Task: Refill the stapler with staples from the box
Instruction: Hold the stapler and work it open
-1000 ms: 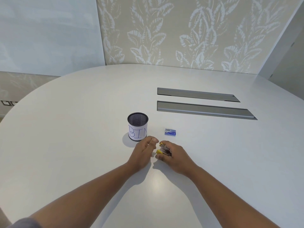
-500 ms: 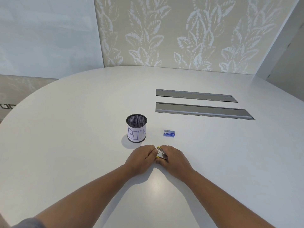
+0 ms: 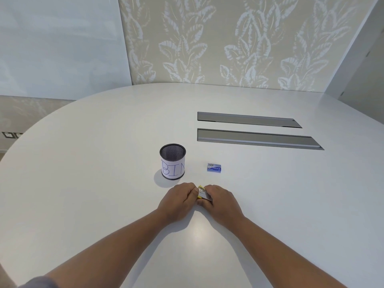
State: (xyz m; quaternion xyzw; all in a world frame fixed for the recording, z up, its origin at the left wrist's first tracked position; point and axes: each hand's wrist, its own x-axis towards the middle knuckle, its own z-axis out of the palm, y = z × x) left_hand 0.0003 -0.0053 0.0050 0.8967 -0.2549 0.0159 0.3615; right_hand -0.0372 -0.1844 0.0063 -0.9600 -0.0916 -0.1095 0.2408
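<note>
A small yellow and metal stapler (image 3: 202,193) lies low over the white table, held between both hands. My left hand (image 3: 178,201) grips its left end with curled fingers. My right hand (image 3: 220,201) wraps its right end and covers most of it. A small blue staple box (image 3: 214,168) lies closed on the table just beyond the hands, slightly to the right, touched by neither hand.
A black mesh cup (image 3: 172,161) with a paper label reading BIN stands to the left of the box. Two long grey cable slots (image 3: 255,138) are set into the table (image 3: 83,183) further back. A patterned wall rises behind the far edge.
My left hand closed in from beside the stapler and now grips its left end. Both hands drew together around it and shifted slightly toward me.
</note>
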